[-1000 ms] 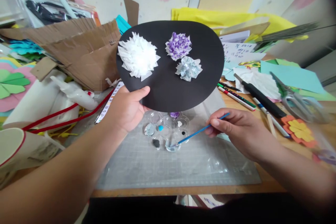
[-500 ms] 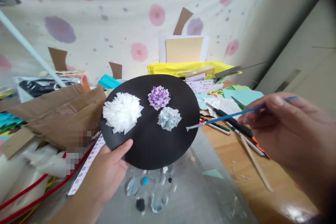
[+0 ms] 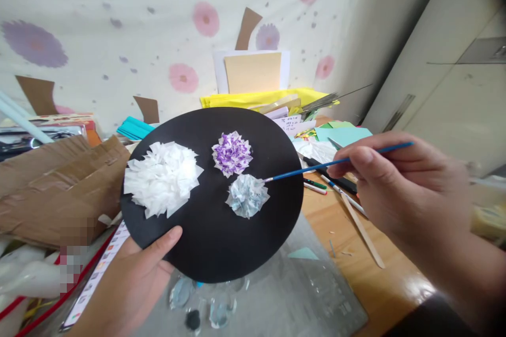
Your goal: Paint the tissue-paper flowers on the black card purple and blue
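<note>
My left hand [image 3: 142, 268] grips a round black disc [image 3: 205, 242] by its lower left edge, thumb on top. On the disc sit a large white tissue-paper flower [image 3: 164, 179], a smaller purple and white flower [image 3: 232, 152] and a pale blue-grey flower [image 3: 247, 196]. A thin blue paintbrush [image 3: 308, 168] is pinched in my right hand [image 3: 395, 174]. Its tip is at the upper right petals of the pale blue-grey flower. A paint palette [image 3: 217, 311] with blue-grey and dark paint lies below the disc, partly hidden by it.
Brown cardboard [image 3: 59, 184] fills the left side. Markers [image 3: 315, 186] and a wooden stick [image 3: 361, 229] lie on the wooden table [image 3: 351, 274] at right. Behind are yellow material [image 3: 253, 99] and coloured paper [image 3: 348, 137]. A grey mat [image 3: 308, 295] lies beneath.
The brush has come left to the pale blue-grey flower, whereas it was held to the right of it. The disc appears nearer and larger, and the view has turned right.
</note>
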A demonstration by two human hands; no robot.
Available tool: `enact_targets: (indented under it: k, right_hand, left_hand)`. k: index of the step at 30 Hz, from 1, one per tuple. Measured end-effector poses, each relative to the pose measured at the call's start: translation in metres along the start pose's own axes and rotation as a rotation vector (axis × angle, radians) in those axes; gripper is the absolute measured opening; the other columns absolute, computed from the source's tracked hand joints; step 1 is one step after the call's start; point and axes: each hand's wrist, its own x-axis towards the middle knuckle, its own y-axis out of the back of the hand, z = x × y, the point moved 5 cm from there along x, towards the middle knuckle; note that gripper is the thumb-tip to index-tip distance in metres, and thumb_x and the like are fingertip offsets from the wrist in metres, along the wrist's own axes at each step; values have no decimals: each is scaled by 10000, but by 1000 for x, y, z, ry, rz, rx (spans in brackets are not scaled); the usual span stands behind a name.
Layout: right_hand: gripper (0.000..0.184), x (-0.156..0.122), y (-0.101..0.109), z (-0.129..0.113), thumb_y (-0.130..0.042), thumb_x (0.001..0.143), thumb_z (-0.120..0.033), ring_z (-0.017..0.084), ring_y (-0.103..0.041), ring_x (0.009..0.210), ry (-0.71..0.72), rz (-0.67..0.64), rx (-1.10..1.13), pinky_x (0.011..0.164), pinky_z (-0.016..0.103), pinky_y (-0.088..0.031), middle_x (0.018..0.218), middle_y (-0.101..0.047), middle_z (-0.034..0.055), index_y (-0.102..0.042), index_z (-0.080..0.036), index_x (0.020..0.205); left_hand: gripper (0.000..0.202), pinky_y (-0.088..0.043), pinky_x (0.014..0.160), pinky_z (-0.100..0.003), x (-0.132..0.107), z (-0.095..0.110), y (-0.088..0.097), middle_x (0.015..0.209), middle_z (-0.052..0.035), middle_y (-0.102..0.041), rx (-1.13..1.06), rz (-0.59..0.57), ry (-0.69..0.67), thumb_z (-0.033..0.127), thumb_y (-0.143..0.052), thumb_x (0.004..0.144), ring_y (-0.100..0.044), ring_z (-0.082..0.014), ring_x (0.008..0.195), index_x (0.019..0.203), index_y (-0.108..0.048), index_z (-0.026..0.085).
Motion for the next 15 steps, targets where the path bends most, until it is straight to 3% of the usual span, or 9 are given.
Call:
enact_targets:
  k: [6, 11, 15]
  right_hand:
    - [65, -4, 0, -14, -737, 821, -272, 90, -601, 521, 58, 43, -73, 494, 207, -536, 666, -712, -24, -738, -268, 756]
    - [68, -9, 1, -20, -740, 816, -345, 131, -625, 586, 87, 62, -261, 552, 267, -529, 641, -698, -28, -733, -299, 766]
    - [92, -11, 5, -23, -718, 832, -345, 149, -633, 610, 89, 75, -281, 594, 306, -524, 648, -681, -17, -727, -290, 759]
  left_hand:
    - [1063, -448, 1106, -417, -1, -1, 0, 1520, 211, -375, 5, -24, 13, 163, -728, 740, -266, -264, 1467, 1469, -124, 645]
    - [1067, -446, 1108, -425, 0, 0, -2, 1521, 216, -368, -1, -16, 8, 150, -724, 738, -241, -257, 1475, 1464, -124, 653]
    - [1060, -447, 1106, -433, -2, 0, -2, 1519, 194, -393, -26, -23, 34, 131, -722, 731, -238, -262, 1481, 1484, -156, 617]
